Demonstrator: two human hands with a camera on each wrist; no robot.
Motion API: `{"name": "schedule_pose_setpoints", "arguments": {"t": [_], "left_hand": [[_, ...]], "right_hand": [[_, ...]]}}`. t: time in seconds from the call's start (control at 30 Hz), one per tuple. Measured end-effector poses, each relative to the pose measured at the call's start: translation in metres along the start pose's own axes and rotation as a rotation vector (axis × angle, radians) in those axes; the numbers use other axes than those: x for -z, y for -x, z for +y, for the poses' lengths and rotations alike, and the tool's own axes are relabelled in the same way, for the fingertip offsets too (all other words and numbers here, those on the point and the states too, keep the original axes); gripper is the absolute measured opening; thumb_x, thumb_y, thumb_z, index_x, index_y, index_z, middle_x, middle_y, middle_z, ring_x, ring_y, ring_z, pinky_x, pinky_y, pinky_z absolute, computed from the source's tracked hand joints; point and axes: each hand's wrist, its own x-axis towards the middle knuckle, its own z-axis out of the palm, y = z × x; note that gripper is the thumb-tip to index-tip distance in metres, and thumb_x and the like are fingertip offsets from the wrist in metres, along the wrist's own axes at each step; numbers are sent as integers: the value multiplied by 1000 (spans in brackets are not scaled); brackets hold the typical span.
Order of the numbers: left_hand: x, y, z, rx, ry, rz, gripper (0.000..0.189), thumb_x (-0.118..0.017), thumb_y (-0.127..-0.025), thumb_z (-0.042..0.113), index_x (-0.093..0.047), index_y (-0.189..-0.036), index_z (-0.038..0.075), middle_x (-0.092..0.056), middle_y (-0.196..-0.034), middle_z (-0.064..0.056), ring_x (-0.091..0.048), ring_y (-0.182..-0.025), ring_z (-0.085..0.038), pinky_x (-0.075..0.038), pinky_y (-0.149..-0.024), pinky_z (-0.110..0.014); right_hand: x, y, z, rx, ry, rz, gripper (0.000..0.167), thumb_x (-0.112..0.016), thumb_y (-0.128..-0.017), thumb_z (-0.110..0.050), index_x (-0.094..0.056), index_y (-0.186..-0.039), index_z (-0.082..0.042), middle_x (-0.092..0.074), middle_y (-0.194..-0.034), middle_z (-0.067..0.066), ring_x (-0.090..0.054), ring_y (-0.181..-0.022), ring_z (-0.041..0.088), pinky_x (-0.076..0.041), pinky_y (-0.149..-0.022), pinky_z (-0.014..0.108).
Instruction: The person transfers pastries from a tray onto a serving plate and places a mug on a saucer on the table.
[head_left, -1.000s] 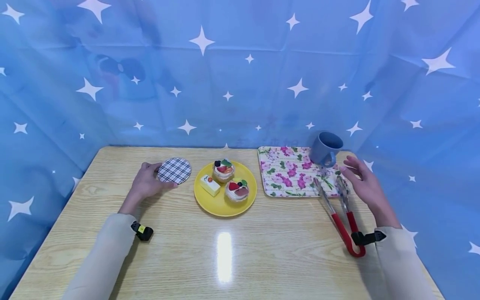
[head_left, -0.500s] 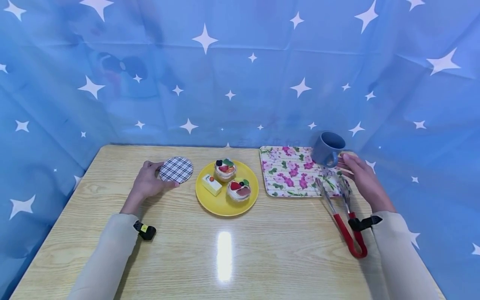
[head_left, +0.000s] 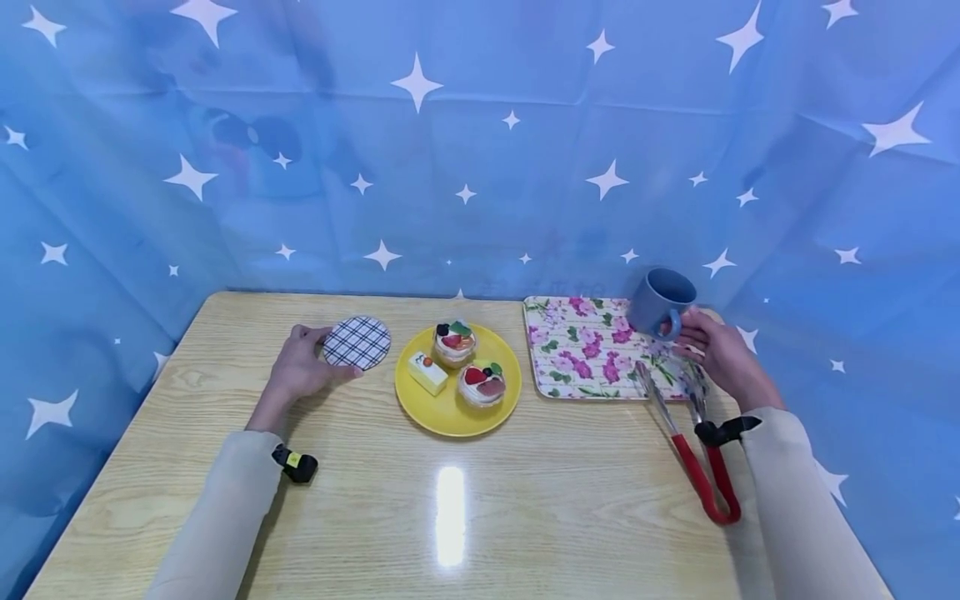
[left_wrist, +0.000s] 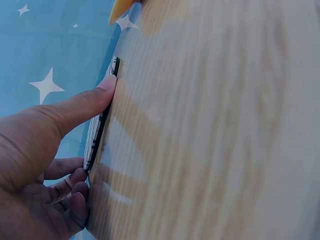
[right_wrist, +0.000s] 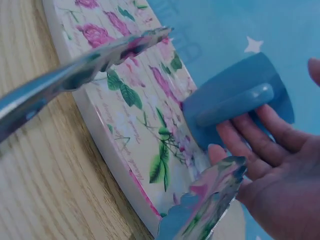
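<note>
At the left, my left hand (head_left: pixel 302 364) grips a round plaid coaster (head_left: pixel 357 342) by its edge, down at the tabletop. In the left wrist view the thumb (left_wrist: pixel 102 90) presses the dark rim of the coaster (left_wrist: pixel 102 125), and the fingers meet its opposite edge. At the right, my right hand (head_left: pixel 723 354) reaches a blue mug (head_left: pixel 658 302) standing on the back right of a floral tray (head_left: pixel 558 354). Its fingertips touch the handle (right_wrist: pixel 235 105) and slip in behind it. The right thumb (right_wrist: pixel 315 70) stays apart from the mug.
Metal tongs with red handles (head_left: pixel 705 483) lie spread, their tips over the tray, below my right hand. A yellow plate (head_left: pixel 423 412) in the middle bears two cream fruit cups (head_left: pixel 482 387) and a small cake slice (head_left: pixel 427 372). A blue starry curtain (head_left: pixel 465 150) backs the table.
My right hand has moved left to the mug, and its fingers have come to the handle. The left hand keeps its place at the coaster. The whole view has shifted slightly.
</note>
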Motion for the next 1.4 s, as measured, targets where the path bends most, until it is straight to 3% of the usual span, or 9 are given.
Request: {"name": "schedule_pose_setpoints", "arguments": {"t": [0.3,0.57,0.8,1.07,1.4], "left_hand": [[-1,1,0,17,2,4,104,-86,-79,47,-36,-158,1,-38,-141,-29,-43,-128,-47,-43,-112,-67],[-2,2,-2,26,-1,9,104,-86,-79,47,-36,-158,1,-38,-141,-28,-43,-128,-46,-44,-111,-66],[-3,1,-3,29,6,5,105,-86,-79,48,-36,-158,2,-38,-141,-28,-43,-128,-46,-44,-111,-66],[-3,1,-2,24,-3,8,105,-86,-79,47,-35,-158,2,-37,-142,-28,-44,-128,-46,-44,-111,-66],[-2,1,-1,13,-21,19,104,-86,-79,46,-35,-158,1,-37,-142,-28,-43,-129,-47,-42,-113,-67]], "right_hand": [[6,-14,2,-49,-84,-73,33,-49,-109,-29,-65,-126,-4,-77,-113,5,-70,-106,16,-62,-97,31],[7,-21,3,-54,63,-135,47,-45,-111,-32,-55,-139,3,-74,-121,2,-65,-122,12,-58,-103,26],[3,-25,6,-33,211,-82,49,-44,-110,-35,-55,-138,4,-71,-118,0,-64,-120,7,-56,-108,30],[2,-23,6,-18,92,-82,39,-45,-110,-27,-50,-127,7,-64,-112,3,-65,-108,16,-56,-110,36],[6,-17,8,9,61,-66,41,-45,-111,-27,-46,-132,8,-62,-112,4,-63,-106,16,-59,-105,35]]}}
